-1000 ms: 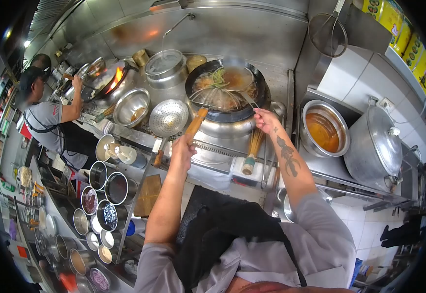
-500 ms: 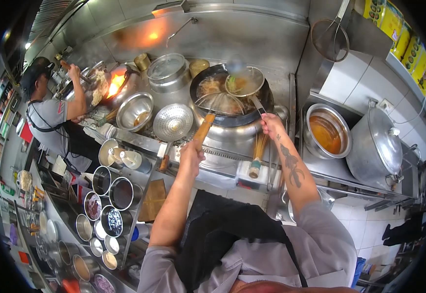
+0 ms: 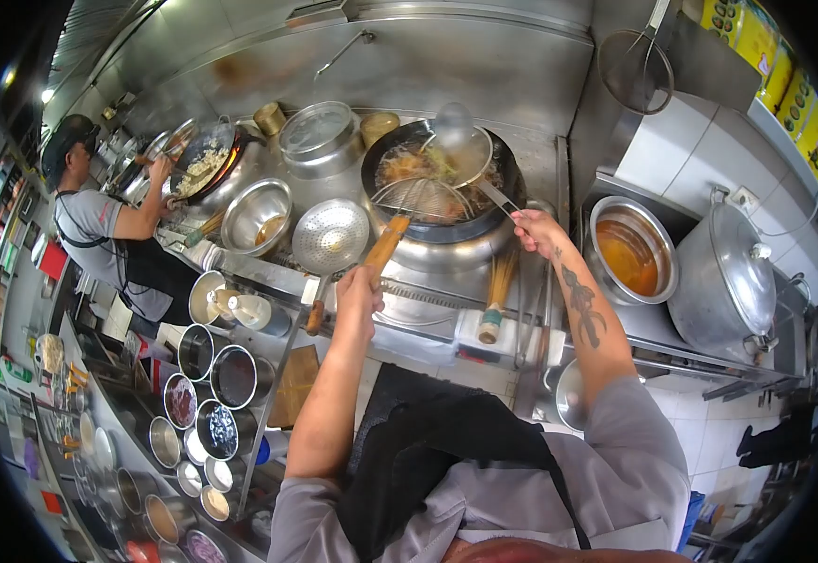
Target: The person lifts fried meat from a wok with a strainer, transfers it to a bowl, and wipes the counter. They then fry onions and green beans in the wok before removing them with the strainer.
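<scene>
My left hand (image 3: 357, 289) gripped the wire skimmer (image 3: 418, 199) handle; my right hand (image 3: 535, 228) held the ladle (image 3: 454, 150), best kept level over the wok (image 3: 442, 188).

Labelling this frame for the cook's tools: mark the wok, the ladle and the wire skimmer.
wok (image 3: 512, 188): head view, on the dark right rim.
ladle (image 3: 460, 155): head view, on the round bowl over the wok.
wire skimmer (image 3: 385, 246): head view, on the wooden handle above the left hand.
</scene>
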`<state>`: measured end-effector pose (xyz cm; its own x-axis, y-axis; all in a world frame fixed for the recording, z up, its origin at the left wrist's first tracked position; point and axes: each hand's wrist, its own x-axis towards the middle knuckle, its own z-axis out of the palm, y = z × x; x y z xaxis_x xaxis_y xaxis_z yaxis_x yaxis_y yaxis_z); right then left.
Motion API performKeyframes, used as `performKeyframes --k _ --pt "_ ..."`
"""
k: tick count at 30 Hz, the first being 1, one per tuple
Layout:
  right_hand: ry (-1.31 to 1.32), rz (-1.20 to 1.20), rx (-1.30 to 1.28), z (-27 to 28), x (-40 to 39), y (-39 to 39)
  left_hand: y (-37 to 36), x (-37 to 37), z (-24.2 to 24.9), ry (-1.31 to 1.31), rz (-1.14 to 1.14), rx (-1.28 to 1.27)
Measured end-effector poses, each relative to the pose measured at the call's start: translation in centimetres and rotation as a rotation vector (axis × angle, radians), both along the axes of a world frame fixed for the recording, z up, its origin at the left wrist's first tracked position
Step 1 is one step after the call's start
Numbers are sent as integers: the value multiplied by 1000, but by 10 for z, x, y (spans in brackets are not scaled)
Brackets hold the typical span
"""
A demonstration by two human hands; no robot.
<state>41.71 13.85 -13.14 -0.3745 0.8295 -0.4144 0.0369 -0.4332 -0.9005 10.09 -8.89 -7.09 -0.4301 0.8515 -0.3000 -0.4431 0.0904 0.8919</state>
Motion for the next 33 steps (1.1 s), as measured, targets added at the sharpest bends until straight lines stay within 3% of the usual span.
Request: performKeyframes --k 14,17,22,25,33 --pt "701 -58 -287 -36 12 -6 -1 14 -11 -37 35 1" --pt "485 -182 -141 -19 -3 -34 0 14 -12 -35 20 4" --pt "507 -142 -150 -15 7 -20 2 20 -13 -38 5 -27" --pt "448 -123 -116 -8 18 -18 2 40 -19 25 -119 -53" --pt "387 -108 -59 26 31 -12 12 77 -58 37 -331 112"
